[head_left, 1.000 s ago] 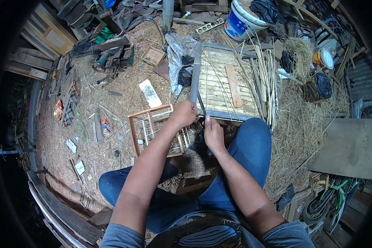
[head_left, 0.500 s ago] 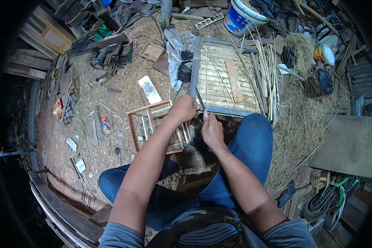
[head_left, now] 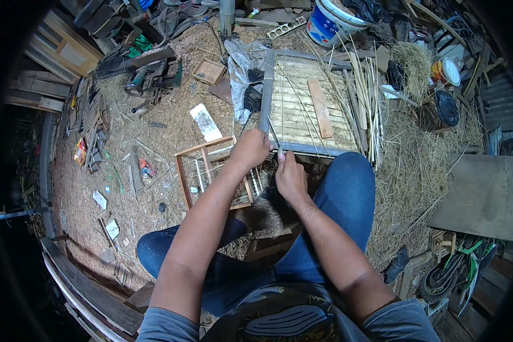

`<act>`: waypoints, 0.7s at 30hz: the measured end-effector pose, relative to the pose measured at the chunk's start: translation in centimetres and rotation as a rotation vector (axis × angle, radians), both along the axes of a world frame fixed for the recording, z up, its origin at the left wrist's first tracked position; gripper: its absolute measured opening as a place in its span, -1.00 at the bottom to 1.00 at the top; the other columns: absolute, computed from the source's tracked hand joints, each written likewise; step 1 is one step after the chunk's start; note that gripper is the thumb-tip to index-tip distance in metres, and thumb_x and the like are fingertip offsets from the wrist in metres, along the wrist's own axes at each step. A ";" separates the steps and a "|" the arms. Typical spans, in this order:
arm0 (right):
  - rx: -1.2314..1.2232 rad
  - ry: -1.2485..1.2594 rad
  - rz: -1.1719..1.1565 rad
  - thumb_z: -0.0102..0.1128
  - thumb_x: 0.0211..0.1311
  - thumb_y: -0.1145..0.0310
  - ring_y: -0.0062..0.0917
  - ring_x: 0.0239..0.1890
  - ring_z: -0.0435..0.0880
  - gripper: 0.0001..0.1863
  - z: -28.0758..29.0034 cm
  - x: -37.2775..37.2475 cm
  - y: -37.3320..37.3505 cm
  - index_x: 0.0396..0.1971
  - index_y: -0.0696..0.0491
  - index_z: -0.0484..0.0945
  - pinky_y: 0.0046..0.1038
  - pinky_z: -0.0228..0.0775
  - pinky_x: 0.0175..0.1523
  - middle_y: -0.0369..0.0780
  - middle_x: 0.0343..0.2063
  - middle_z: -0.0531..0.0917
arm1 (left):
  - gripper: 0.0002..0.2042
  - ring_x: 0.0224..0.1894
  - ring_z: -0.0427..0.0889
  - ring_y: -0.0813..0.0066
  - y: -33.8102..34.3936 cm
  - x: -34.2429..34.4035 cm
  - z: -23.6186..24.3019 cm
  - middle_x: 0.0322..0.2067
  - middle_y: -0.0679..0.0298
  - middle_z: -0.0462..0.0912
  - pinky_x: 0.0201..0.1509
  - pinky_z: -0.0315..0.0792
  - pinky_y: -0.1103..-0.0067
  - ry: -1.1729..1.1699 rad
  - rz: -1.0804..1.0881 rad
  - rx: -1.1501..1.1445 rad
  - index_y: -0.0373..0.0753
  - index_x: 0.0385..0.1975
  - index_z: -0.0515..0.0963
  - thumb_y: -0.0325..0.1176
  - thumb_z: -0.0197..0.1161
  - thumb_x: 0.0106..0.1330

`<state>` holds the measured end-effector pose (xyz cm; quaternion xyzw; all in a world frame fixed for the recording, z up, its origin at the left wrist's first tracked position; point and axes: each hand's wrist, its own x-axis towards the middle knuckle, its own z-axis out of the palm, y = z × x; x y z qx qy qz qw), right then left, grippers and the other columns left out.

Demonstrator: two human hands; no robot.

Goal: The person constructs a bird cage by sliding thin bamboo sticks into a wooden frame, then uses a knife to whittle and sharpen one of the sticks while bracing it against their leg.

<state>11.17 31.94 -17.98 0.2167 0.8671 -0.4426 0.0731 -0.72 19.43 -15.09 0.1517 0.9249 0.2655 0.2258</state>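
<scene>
My right hand (head_left: 292, 178) is closed around the handle of a knife, its thumb laid along the top. The knife's narrow dark blade (head_left: 273, 132) points up and to the left, at the near edge of a low slatted bench (head_left: 288, 111). Just left of the blade, my left hand (head_left: 252, 150) is closed, its thumb toward the knife; what its fingers pinch is hidden or too thin to tell. Thin bamboo strips (head_left: 374, 108) lie along the bench's right side, with a few across the slats. A flat wooden piece (head_left: 320, 108) rests on top.
A small wooden frame (head_left: 183, 176) with thin bars stands beside my left forearm. A white and blue bucket (head_left: 325, 25) is behind the bench. A shallow wooden tray (head_left: 208, 71) and a white slab (head_left: 205, 122) lie on the shavings. A board (head_left: 479, 196) is at right.
Both hands and the knife have shifted only slightly; the blade now leans a little more to the left. The whole view has moved slightly, and the bench things are unchanged.
</scene>
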 end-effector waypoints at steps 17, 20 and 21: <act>0.041 -0.076 0.041 -0.12 0.71 0.08 0.35 -0.14 0.73 -0.59 0.9 -0.3 0.0 0.01 0.19 0.42 0.31 0.51 0.00 0.29 -0.27 0.74 | -0.78 -0.25 0.79 -0.15 -0.3 -0.6 -0.5 -0.38 -0.16 0.75 -0.10 0.60 0.13 0.091 -0.098 -0.032 -0.35 -0.35 0.77 -0.27 0.46 0.36; 0.043 -0.066 0.020 -0.10 0.71 0.08 0.34 -0.14 0.73 -0.59 0.6 -0.2 0.0 0.00 0.20 0.42 0.30 0.51 -0.01 0.29 -0.28 0.74 | -0.75 -0.27 0.79 -0.13 -0.3 -0.7 -0.6 -0.40 -0.14 0.75 -0.12 0.59 0.15 0.073 -0.097 -0.049 -0.34 -0.37 0.76 -0.25 0.47 0.36; 0.044 -0.066 0.020 -0.10 0.71 0.08 0.34 -0.14 0.73 -0.59 0.5 -0.2 0.0 0.00 0.20 0.42 0.30 0.51 -0.01 0.29 -0.28 0.74 | -0.76 -0.27 0.79 -0.13 -0.3 -0.7 -0.6 -0.40 -0.14 0.75 -0.12 0.60 0.15 0.075 -0.101 -0.047 -0.35 -0.37 0.76 -0.25 0.47 0.36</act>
